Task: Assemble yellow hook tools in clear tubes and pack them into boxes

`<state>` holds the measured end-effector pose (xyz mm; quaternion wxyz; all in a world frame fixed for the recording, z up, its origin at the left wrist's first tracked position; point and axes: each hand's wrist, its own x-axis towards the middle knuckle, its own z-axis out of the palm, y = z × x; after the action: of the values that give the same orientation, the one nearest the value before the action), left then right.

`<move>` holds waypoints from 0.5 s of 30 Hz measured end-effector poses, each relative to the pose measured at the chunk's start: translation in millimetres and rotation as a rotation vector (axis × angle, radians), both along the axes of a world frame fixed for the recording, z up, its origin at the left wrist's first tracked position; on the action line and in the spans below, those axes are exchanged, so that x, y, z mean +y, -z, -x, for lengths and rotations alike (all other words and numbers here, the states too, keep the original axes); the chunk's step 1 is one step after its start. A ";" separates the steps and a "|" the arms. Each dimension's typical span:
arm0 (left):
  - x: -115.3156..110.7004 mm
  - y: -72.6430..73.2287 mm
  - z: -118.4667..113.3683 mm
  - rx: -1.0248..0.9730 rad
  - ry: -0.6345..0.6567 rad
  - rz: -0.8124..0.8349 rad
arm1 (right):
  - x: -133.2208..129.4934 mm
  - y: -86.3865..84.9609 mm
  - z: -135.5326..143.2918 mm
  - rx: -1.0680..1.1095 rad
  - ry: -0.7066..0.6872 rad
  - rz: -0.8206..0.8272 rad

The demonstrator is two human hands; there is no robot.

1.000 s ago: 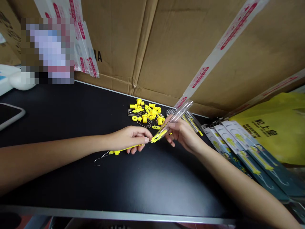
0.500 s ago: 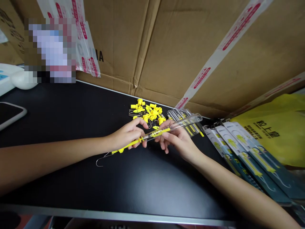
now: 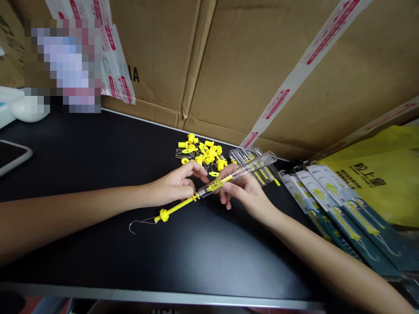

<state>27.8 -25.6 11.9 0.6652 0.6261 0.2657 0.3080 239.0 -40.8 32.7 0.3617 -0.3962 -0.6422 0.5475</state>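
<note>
Right hand (image 3: 244, 187) gripped clear tube (image 3: 255, 165), yellow rod (image 3: 180, 205) partway inside; left hand (image 3: 175, 185) curled just beside it, grip unclear.

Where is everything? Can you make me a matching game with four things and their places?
Things:
1. clear tube with a yellow piece inside
2. metal hook
3. phone
4. yellow bag

Places:
A. at the picture's left edge
B. at the end of the yellow rod
C. at the picture's right edge
D. in the right hand

Pairs: 1-D, 2-B, 3-A, 4-C
</note>
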 end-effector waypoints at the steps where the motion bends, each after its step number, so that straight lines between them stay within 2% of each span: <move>1: -0.2 -0.3 0.6 -0.011 0.027 -0.010 | 0.4 0.1 -0.5 0.004 0.000 -0.003; 7: -1.4 0.4 3.2 0.058 0.147 -0.076 | 3.2 1.7 -4.9 0.041 0.014 0.023; 11: -2.4 3.5 1.4 0.019 0.063 -0.064 | 3.7 3.0 -6.1 0.104 -0.006 0.062; 15: -4.1 5.9 -2.6 -0.071 -0.041 -0.054 | 0.2 3.3 -5.0 0.117 -0.078 -0.022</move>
<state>30.4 -29.8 6.0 0.6508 0.6267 0.2464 0.3508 244.1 -40.7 29.4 0.3811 -0.3344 -0.6410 0.5763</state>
